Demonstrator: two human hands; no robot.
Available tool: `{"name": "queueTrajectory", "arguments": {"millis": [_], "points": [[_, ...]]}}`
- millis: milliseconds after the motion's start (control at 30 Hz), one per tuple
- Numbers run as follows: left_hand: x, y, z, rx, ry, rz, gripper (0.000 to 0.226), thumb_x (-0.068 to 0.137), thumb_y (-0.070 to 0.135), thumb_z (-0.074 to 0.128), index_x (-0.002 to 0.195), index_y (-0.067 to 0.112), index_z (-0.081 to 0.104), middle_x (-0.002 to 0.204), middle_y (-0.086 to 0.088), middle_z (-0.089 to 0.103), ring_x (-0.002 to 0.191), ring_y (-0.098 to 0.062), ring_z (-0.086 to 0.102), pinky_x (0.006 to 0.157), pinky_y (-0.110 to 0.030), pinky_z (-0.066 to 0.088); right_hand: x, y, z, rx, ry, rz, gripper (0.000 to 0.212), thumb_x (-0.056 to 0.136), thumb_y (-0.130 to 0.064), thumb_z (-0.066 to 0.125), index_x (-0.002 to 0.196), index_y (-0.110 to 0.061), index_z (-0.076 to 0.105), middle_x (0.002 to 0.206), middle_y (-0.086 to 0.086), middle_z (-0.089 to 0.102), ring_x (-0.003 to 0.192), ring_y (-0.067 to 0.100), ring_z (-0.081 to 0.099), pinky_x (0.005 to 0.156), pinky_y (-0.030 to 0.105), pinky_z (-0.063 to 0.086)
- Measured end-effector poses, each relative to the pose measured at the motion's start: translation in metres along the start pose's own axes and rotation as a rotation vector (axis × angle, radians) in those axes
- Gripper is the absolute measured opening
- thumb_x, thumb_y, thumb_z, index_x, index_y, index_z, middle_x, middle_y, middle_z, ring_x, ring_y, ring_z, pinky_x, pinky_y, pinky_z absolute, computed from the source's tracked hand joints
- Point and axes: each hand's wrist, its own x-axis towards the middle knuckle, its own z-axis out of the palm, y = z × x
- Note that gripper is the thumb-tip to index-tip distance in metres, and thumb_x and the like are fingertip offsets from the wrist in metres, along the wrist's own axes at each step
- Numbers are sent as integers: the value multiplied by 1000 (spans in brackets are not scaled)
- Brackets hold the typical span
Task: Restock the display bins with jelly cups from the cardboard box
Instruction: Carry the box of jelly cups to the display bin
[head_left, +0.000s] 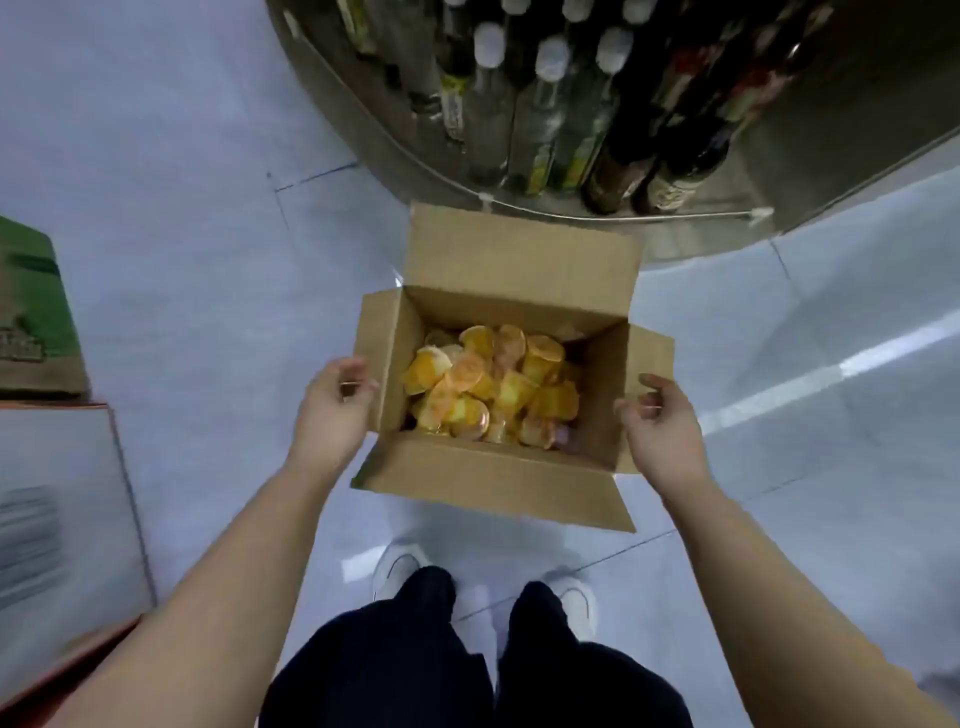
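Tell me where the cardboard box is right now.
In the head view the cardboard box sits open on the floor mid-frame, between the left hand and right hand, below the bottle shelf.

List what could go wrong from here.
1. Neither the left hand nor the right hand visibly supports the box from beneath; a side-flap grip might slip or tear.
2. The jelly cups lie loose, so tilting could spill them.
3. Bottles stand close behind the box.

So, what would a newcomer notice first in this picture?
First, the open cardboard box on the floor at the centre, with a heap of yellow and orange jelly cups inside. The left hand and right hand are at its two sides. Behind it, a low shelf holds bottles.
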Motion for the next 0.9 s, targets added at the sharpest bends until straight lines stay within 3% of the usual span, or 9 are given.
{"name": "queueTrajectory", "arguments": {"millis": [100,167,267,333,400,500,667,800,900], "points": [[37,-7,22,-37,-47,-49,30,91,16,57,120,12,49,119,-10,57,100,-27,58,78,-45,53,36,10,21,-65,14,31,59,82,-26,66,133,-9,43,125,16,46,110,30,53,98,39,43],[52,-18,38,43,-90,-39,37,89,19,60,123,13,48,120,-9,58,103,-27,58,84,-45,51,47,23,34,-14,-32,81,57,83,-26,64,134,-12,43,127,13,49,110,30,55,95,43,46],[58,-34,53,261,0,38,29,86,21,58,113,15,56,104,-10,66,97,-31,59,75,-34,46,53,40,43,-6,-55,86,30,85,-22,55,114,-17,55,102,7,65,91,29,60,76,36,49],[58,-35,55,346,84,99,22,81,25,54,97,11,62,88,-13,66,84,-33,58,65,-30,39,55,43,46,-119,-6,9,7,84,-16,52,88,-13,58,76,5,61,77,32,55,60,31,42],[54,-33,54,346,81,111,24,74,26,50,84,9,64,76,-12,65,74,-32,56,59,-31,39,51,40,45,-208,28,-43,10,84,-9,50,75,-10,51,67,6,53,69,31,48,55,30,34],[33,-24,47,365,77,118,18,72,22,50,71,8,60,61,-9,59,63,-32,53,53,-29,41,30,39,32,-181,39,-25,11,84,-5,50,74,-6,50,68,9,53,67,29,47,58,29,33],[-39,28,8,415,26,165,18,66,24,43,63,10,54,51,1,51,52,-17,48,47,-23,36,-47,23,-30,-108,73,46,12,85,-9,53,75,-3,54,62,6,54,64,27,49,51,28,34],[-132,110,-33,484,-60,224,12,75,16,48,65,9,52,58,-8,52,62,-32,48,56,-33,42,-140,-13,-124,-32,126,144,13,85,-11,54,80,0,59,75,18,64,73,35,56,61,34,41],[-204,177,-62,520,-131,267,10,79,7,50,72,14,52,68,-10,56,70,-32,48,59,-31,35,-210,-43,-197,12,194,215,12,86,-15,56,84,-4,62,81,19,67,82,36,61,65,34,42]]}}
